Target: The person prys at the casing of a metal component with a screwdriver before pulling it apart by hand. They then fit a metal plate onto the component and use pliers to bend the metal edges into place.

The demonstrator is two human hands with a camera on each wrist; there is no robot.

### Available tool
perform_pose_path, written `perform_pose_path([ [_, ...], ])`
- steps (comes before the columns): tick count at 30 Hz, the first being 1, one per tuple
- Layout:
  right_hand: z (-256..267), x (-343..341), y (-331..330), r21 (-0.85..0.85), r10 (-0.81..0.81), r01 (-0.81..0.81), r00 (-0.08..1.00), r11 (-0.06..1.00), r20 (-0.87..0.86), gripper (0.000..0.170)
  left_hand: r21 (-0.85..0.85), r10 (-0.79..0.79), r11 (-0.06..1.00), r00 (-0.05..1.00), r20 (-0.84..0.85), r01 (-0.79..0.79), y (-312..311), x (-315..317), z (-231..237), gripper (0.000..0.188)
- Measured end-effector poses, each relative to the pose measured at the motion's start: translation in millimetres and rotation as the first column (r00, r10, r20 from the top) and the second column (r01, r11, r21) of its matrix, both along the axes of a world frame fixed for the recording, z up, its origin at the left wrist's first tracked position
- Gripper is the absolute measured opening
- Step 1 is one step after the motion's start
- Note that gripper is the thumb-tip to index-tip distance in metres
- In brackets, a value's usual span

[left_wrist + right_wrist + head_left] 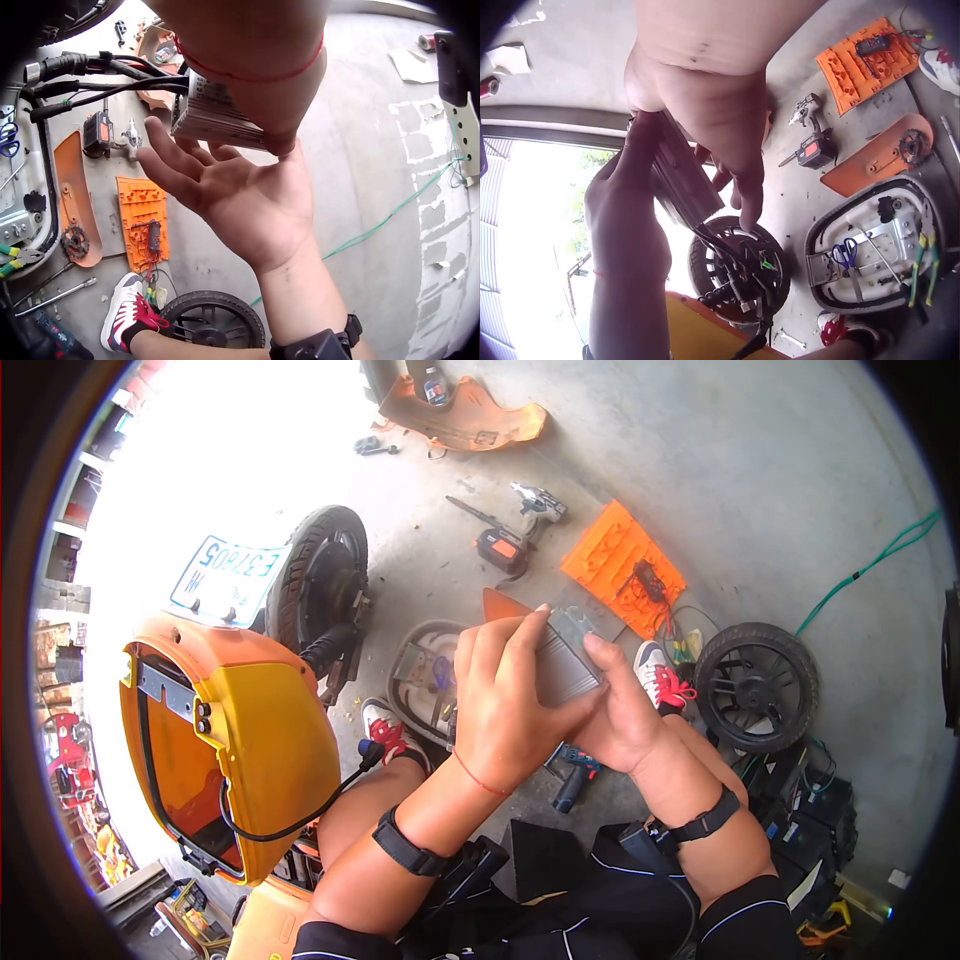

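Observation:
A finned metal controller box (570,678) is held up in front of the person. My left hand (510,685), with a red string at its wrist, grips it, thumb along one side. In the left wrist view, black cables (135,84) run from one end of the box. My right hand (628,720) is at the box's other side, its thumb by the edge. Its palm faces the left wrist camera, and its fingers (169,172) are spread and mostly straight, some partly behind the box. Seen in the right wrist view, the box's ribbed side (686,176) slants between both hands.
An orange-yellow scooter body (265,750) with a rear wheel (320,580) stands at left. On the floor lie an upturned seat (817,247) holding scissors and pliers, a cordless impact wrench (540,505), an orange panel (625,565), a loose wheel (757,685) and a blue drill (575,775).

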State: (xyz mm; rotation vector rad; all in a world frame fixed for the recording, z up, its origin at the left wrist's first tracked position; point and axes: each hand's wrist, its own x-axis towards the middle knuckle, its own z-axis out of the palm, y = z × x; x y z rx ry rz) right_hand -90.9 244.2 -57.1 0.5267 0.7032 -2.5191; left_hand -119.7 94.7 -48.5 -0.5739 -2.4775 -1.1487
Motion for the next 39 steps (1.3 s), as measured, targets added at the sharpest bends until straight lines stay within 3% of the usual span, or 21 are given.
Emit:
perform_pose_path([
  [3,1,0,-2,-0.074,-0.016,0.017,1.000,0.997,0.015,0.053,0.039,0.023,0.999,0.999,0.042,-0.025,1,1,2,0.082],
  [13,5,2,-1,0.004,-0.032,0.033,0.996,0.999,-0.088,0.055,0.063,-0.069,0.995,0.992,-0.109,0.076,-5,-5,0,0.078],
  [20,7,4,1,0.066,-0.092,0.100,0.989,0.993,-0.114,0.052,0.103,-0.100,0.989,0.992,-0.072,0.107,-2,-4,-5,0.078],
  [22,4,3,11,0.145,-0.052,0.073,0.988,0.987,-0.143,0.054,0.130,-0.116,0.984,0.993,-0.032,0.120,-1,-3,-5,0.084],
  [23,1,2,14,0.225,-0.006,0.043,0.987,0.973,-0.161,0.055,0.123,-0.164,0.979,0.987,-0.003,0.163,-4,-4,-8,0.097],
  [24,0,1,15,0.225,-0.013,0.051,0.985,0.973,-0.169,0.055,0.252,-0.255,0.946,0.947,0.195,0.203,-9,-3,-9,0.106],
  [26,-1,-1,17,0.596,0.026,0.229,0.922,0.770,-0.387,0.062,0.671,-0.439,0.724,0.857,0.271,0.159,-8,-8,-15,0.109],
  [28,2,-2,24,0.625,0.045,0.229,0.919,0.746,-0.391,0.071,0.674,-0.497,0.722,0.796,0.345,0.159,-17,-16,-11,0.107],
  [30,5,0,26,0.670,0.116,0.391,0.806,0.631,-0.580,0.075,0.760,-0.653,0.644,0.580,0.487,0.088,-22,-23,-2,0.106],
  [31,4,1,29,0.649,0.134,0.381,0.789,0.658,-0.599,0.080,0.798,-0.719,0.594,0.510,0.473,0.097,-24,-25,1,0.107],
  [32,5,2,30,0.646,0.130,0.384,0.789,0.659,-0.601,0.080,0.796,-0.718,0.597,0.509,0.474,0.100,-24,-25,1,0.107],
  [34,9,2,31,0.572,0.134,0.436,0.702,0.695,-0.699,0.084,0.894,-0.825,0.440,0.430,0.367,0.081,-24,-24,1,0.107],
  [39,5,4,32,0.598,0.175,0.330,0.756,0.731,-0.631,0.082,0.864,-0.817,0.491,0.404,0.412,0.111,-22,-19,-5,0.101],
])
